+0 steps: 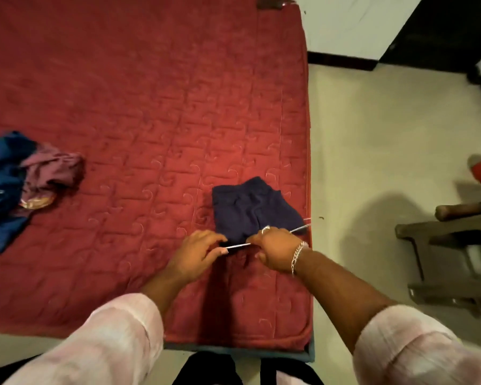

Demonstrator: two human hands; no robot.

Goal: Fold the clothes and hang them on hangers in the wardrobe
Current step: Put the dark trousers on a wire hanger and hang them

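Sleeves: two pale pink sleeves [117, 337] filled the near edge of the view, one on each forearm.
Shorts: one folded navy pair of shorts [252, 208] lay on the red bed [150, 107], near its right edge, just beyond both hands.
Hanger: one thin white hanger [238, 245] ran along the near hem of the shorts; only its bar showed, with an end poking out at the right.
Left hand: the left hand [199, 250] pinched the bar's left end between curled fingers and thumb.
Right hand: the right hand [275, 250], wearing a ring and bracelet, curled round the bar and the cloth at its middle.
Step, as I judged it: getting the shorts onto the bar.
Doing it well: keep the bar level, feed the hem evenly and hold the fold flat so that it does not slip open.
Pile: two more garments lay heaped well apart at the left, a blue one [0, 190] and a maroon one [52, 173].
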